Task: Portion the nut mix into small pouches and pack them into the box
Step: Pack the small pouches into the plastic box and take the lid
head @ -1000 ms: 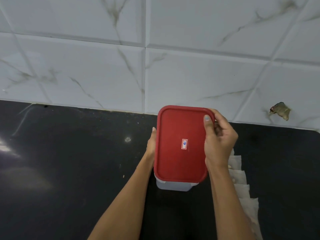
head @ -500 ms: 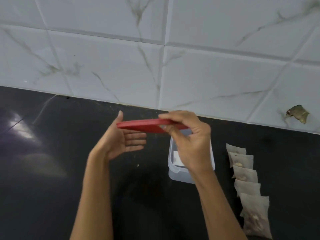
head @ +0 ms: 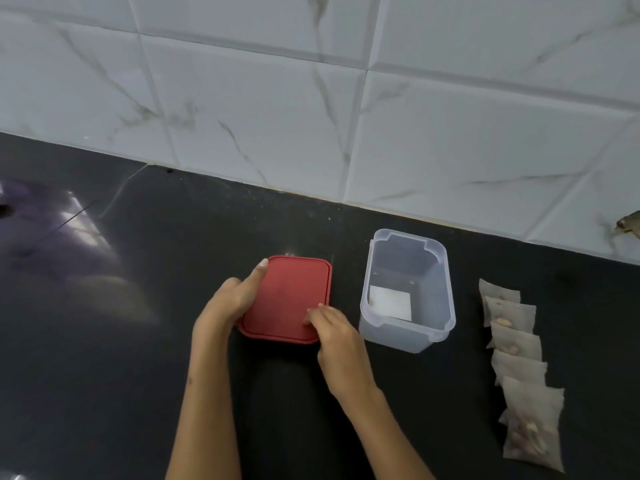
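Lid is off the box now and down flat on the black counter, w/ both hands on it: left hand curled round its left edge, right hand w/ fingers bunched on the near-right corner. Step: setting lid aside. Next, prob. let go, reach right for the pouches, filled, overlapping in a row. Clear box stands open betw. lid and pouches, only a white square inside. Behind: marbled wall tiles.
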Tool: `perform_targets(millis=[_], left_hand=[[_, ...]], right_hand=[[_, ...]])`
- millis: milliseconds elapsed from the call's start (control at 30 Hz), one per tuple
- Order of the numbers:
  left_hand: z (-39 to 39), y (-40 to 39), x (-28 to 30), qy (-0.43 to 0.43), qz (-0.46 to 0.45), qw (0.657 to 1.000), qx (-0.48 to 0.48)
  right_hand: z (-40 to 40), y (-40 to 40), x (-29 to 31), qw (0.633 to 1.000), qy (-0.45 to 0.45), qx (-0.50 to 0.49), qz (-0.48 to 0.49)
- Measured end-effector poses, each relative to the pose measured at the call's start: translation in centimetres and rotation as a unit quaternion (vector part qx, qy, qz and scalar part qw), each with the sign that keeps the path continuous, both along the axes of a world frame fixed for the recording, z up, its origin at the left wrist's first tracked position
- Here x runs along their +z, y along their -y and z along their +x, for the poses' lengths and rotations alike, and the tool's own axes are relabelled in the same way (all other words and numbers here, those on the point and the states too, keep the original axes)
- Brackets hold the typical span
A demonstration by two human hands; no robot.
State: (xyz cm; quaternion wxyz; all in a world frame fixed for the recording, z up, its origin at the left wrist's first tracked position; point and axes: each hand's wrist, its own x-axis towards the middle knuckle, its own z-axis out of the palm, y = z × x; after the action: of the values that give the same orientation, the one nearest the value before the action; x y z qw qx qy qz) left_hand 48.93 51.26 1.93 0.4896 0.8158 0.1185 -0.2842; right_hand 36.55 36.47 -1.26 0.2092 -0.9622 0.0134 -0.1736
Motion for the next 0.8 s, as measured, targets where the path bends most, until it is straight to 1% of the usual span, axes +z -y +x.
perform_targets(millis=[67, 133, 200, 300, 367, 433, 500, 533, 567, 633, 700, 767, 800], left_hand=[[-0.9, 1.2, 0.7, 0.016, 0.029, 0.999, -0.007], [-1.1, 2.1, 0.1, 0.025, 0.062, 0.998, -0.019], [-1.5, 2.7, 0.3, 0.031, 0.079, 0.996, -0.021], [-2.5, 3.4, 1.2, 0.047, 0.119, 0.991, -0.029], [-3.1, 4.1, 2.2, 0.104, 0.136, 0.985, -0.019], [-3.7, 5.6, 3.6, 0.209, 0.121, 0.970, 0.012], [-4.9, 7.5, 5.5, 0.328, 0.065, 0.941, 0.058], [-6.0, 9.1, 6.6, 0.378, 0.020, 0.923, 0.069], [-7.2, 10.5, 7.7, 0.398, -0.033, 0.914, 0.071], [-10.1, 14.4, 9.1, 0.371, -0.172, 0.912, 0.029], [-13.5, 18.9, 9.5, 0.289, -0.285, 0.913, -0.042], [-17.3, 23.7, 8.8, 0.174, -0.352, 0.912, -0.115], [-19.7, 26.3, 8.1, 0.116, -0.362, 0.912, -0.154]], right_hand=[[-0.4, -0.3, -0.1, 0.999, -0.044, 0.003, 0.012], [-0.6, -0.6, 0.3, 0.996, -0.080, 0.010, 0.038], [-0.7, -0.6, 0.8, 0.992, -0.112, 0.014, 0.048], [-1.1, -0.5, 1.6, 0.989, -0.133, 0.009, 0.056], [-1.7, -0.4, 2.9, 0.991, -0.100, 0.005, 0.084], [-2.7, 0.6, 5.0, 0.991, -0.038, -0.013, 0.125], [-4.0, 2.4, 7.3, 0.986, 0.049, -0.062, 0.149], [-5.0, 4.0, 8.5, 0.979, 0.096, -0.096, 0.154], [-6.2, 5.6, 9.5, 0.970, 0.137, -0.126, 0.159], [-9.6, 9.6, 11.1, 0.948, 0.178, -0.187, 0.185], [-13.8, 13.9, 11.8, 0.924, 0.181, -0.258, 0.215], [-18.3, 18.1, 11.4, 0.894, 0.182, -0.336, 0.233], [-20.8, 20.2, 10.9, 0.877, 0.177, -0.381, 0.234]])
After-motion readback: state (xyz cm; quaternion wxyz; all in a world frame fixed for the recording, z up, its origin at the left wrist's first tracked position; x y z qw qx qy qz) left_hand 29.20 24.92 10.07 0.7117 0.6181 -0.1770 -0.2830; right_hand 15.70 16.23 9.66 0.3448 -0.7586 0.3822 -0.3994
